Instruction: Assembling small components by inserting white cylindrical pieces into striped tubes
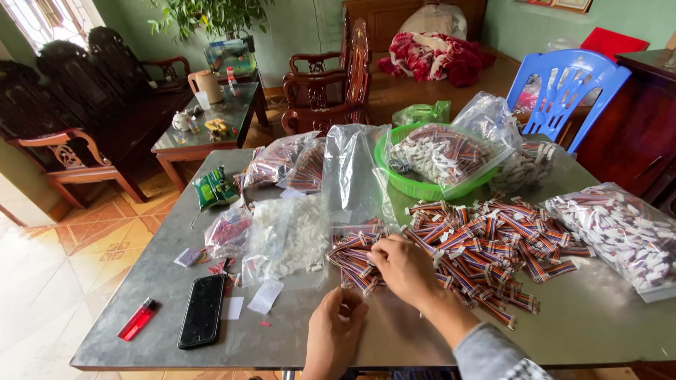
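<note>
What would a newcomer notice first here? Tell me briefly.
The heap of striped ribbon cables sprawled across the grey table, with the right hand reaching into it. Behind it sits a green basket holding a clear bag of more cables.

Green walls (303,28) behind dark carved wooden chairs (331,84); left of those chairs, glass-topped coffee table (211,130) and bright window (42,17); right of them, blue plastic chair (570,88); below, orange tiled floor (63,260).

Right hand (403,267) touches striped ribbon cables (486,243) on table (598,317).
</note>
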